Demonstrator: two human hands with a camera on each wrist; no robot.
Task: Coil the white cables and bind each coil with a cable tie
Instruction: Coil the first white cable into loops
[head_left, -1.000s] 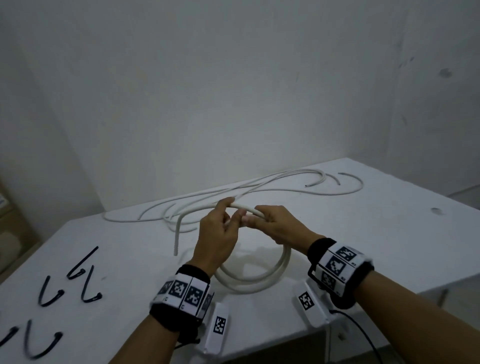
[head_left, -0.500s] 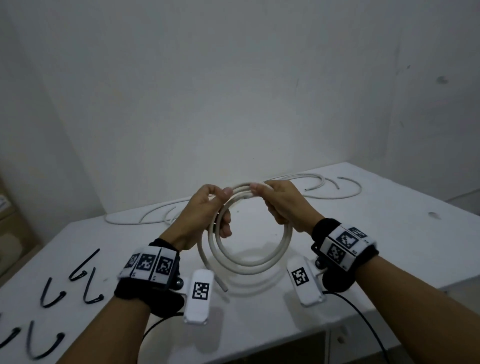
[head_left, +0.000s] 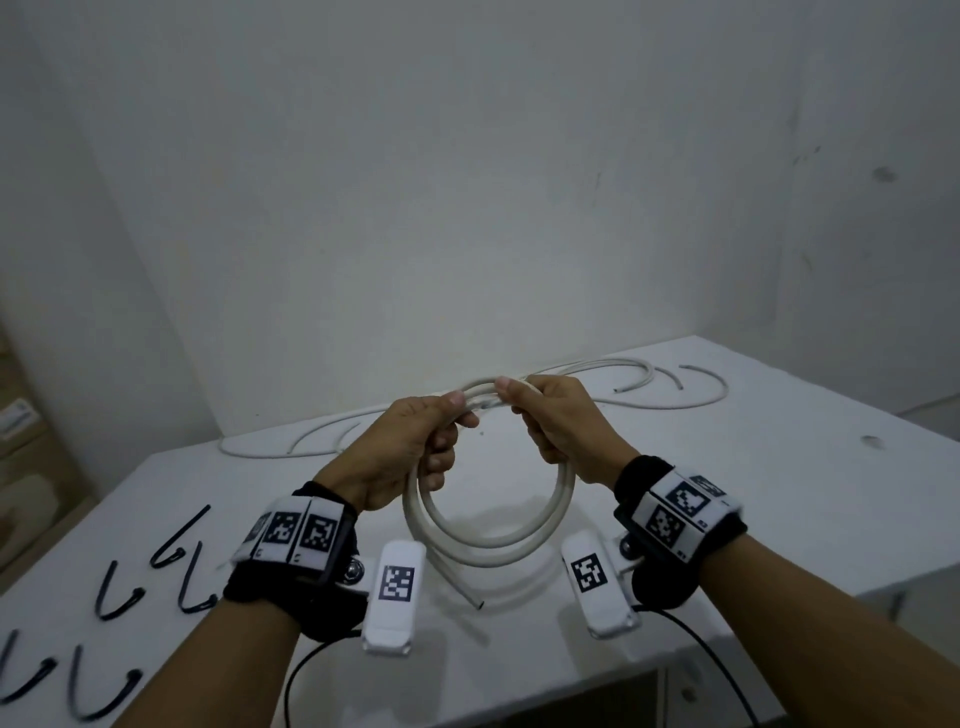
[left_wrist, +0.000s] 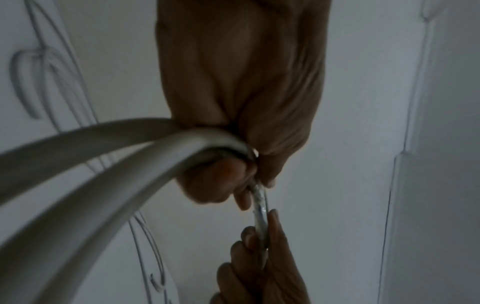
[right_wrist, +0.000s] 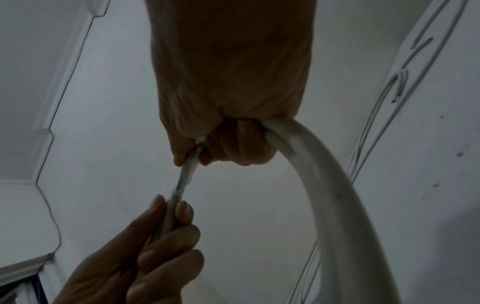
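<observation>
White cable coil (head_left: 488, 525) is held upright above the table (head_left: 727, 519), gripped at its top by left hand (head_left: 410, 447) and right hand (head_left: 558, 431), fingers curled round it. More white cables (head_left: 670, 400) and black cable ties (head_left: 119, 597) are laid on the table.

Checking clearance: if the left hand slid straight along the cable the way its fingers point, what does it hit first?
Likely the right hand. The left hand grips the coiled white cable at the top, fingers pointing toward the right hand's fingers, a short bare stretch between them.
</observation>
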